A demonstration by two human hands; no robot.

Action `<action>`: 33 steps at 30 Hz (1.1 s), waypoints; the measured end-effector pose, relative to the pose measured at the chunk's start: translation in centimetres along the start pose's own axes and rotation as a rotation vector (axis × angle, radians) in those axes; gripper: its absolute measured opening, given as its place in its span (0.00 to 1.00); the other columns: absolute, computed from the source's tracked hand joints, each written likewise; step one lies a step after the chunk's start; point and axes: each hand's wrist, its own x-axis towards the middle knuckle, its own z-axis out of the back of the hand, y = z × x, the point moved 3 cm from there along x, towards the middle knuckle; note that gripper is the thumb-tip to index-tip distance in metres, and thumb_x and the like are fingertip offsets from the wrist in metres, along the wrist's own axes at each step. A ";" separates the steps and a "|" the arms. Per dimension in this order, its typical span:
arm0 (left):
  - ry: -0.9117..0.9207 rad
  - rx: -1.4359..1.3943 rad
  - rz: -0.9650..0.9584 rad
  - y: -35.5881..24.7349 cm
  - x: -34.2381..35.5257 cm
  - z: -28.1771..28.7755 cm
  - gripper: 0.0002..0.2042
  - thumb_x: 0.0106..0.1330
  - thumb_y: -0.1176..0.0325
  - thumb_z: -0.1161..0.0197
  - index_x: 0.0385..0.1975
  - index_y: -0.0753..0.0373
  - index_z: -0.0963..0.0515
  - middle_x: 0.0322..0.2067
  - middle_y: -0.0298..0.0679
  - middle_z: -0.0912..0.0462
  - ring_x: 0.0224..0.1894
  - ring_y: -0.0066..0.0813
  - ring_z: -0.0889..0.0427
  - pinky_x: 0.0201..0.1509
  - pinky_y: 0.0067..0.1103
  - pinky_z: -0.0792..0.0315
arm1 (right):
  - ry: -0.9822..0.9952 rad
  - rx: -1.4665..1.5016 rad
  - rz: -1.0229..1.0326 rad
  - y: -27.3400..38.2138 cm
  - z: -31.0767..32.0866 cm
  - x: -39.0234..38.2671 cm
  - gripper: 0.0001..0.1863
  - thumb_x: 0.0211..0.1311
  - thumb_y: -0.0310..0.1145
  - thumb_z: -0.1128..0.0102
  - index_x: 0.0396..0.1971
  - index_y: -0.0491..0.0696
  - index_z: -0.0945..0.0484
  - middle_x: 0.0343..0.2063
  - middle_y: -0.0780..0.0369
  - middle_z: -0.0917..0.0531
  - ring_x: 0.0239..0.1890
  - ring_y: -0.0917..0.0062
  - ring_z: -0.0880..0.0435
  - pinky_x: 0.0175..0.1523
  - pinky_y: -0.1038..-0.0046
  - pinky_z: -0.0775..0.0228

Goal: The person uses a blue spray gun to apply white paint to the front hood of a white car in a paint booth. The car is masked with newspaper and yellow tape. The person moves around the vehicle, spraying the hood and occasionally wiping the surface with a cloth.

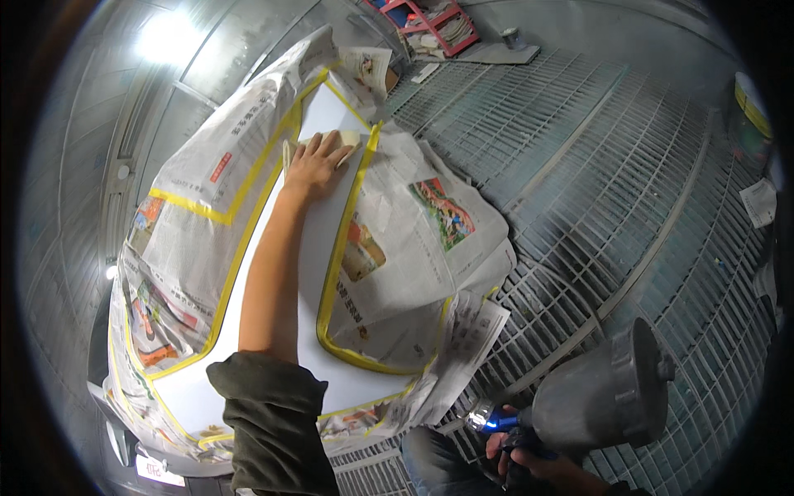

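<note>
White panel (314, 273), vehicle body: long axis running from a narrow far end down toward the person, broadening at the near end; edged with yellow tape (351, 359) and newspaper (397, 248). Left hand (314, 168): on the panel's far stretch, fingers extended and slightly apart, laid flat over a folded cream cloth (351, 147), which lies between hand and panel. Of the two hands this is the nearer, bearing on the panel through the cloth. Right hand (529, 465): low and to the right, well apart from the panel, fingers curled round the dark grip of a spray gun (499, 420) (blue-lit just behind its bright nozzle, which faces left, roughly toward the panel's broad near end). Containers: one grey cup (579, 405), joined to the gun, tilted, its flanged end toward the right, contents hidden; one red rack (466, 43) at the far edge, bearing folded papers or cloths; one small tub (511, 37) near it, contents too small to tell; one yellow-green bucket (751, 116) at the right rim, contents unclear. Floor (579, 165): metal grating.
</note>
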 end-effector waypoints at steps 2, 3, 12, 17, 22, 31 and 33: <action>-0.004 0.030 -0.121 0.3 -1.4 -0.2 0.22 0.71 0.54 0.51 0.63 0.51 0.32 0.71 0.37 0.44 0.73 0.47 0.49 0.74 0.43 0.51 | 0.066 0.048 0.007 -0.6 0.6 0.1 0.31 0.62 0.35 0.39 0.60 0.46 0.44 0.42 0.57 0.21 0.37 0.76 0.19 0.44 0.74 0.24; 0.016 0.042 -0.161 0.5 -2.9 -0.5 0.22 0.71 0.54 0.50 0.63 0.53 0.31 0.70 0.37 0.43 0.73 0.48 0.50 0.74 0.43 0.52 | 0.079 0.046 -0.006 -0.9 0.7 0.0 0.33 0.62 0.35 0.39 0.62 0.46 0.45 0.42 0.57 0.21 0.36 0.76 0.19 0.43 0.74 0.24; -0.018 0.034 -0.134 -4.9 -22.9 7.4 0.20 0.70 0.54 0.47 0.52 0.62 0.23 0.70 0.32 0.42 0.74 0.39 0.53 0.77 0.39 0.55 | 0.139 0.032 0.094 0.0 -3.3 -1.4 0.44 0.62 0.37 0.38 0.69 0.48 0.58 0.41 0.55 0.22 0.35 0.74 0.18 0.36 0.78 0.24; -0.011 0.126 0.056 -6.8 -35.5 6.9 0.25 0.63 0.56 0.40 0.59 0.58 0.27 0.72 0.28 0.46 0.75 0.35 0.54 0.77 0.39 0.57 | 0.134 -0.018 0.238 -2.1 -5.0 -3.1 0.39 0.66 0.31 0.43 0.71 0.50 0.56 0.43 0.54 0.24 0.44 0.74 0.22 0.35 0.75 0.21; -0.079 0.066 0.159 -8.2 -42.3 3.7 0.25 0.55 0.59 0.36 0.54 0.57 0.23 0.73 0.26 0.49 0.75 0.34 0.55 0.77 0.40 0.58 | 0.072 -0.135 0.344 -1.6 -7.9 -4.8 0.39 0.67 0.46 0.43 0.70 0.50 0.54 0.41 0.58 0.24 0.43 0.75 0.22 0.33 0.76 0.21; 0.071 0.095 0.027 -13.5 -44.2 -2.6 0.25 0.63 0.66 0.52 0.63 0.54 0.30 0.74 0.26 0.52 0.76 0.32 0.57 0.78 0.39 0.61 | -0.003 -0.179 0.316 -3.8 -10.9 -5.7 0.21 0.68 0.47 0.44 0.47 0.44 0.28 0.41 0.60 0.23 0.44 0.76 0.22 0.32 0.76 0.21; -0.125 0.016 0.004 -15.1 -43.7 -4.9 0.32 0.62 0.67 0.51 0.70 0.45 0.43 0.74 0.26 0.52 0.76 0.31 0.57 0.78 0.37 0.60 | -0.029 -0.180 0.295 -5.0 -9.7 -5.3 0.18 0.69 0.43 0.46 0.48 0.45 0.28 0.41 0.60 0.22 0.43 0.77 0.22 0.32 0.75 0.22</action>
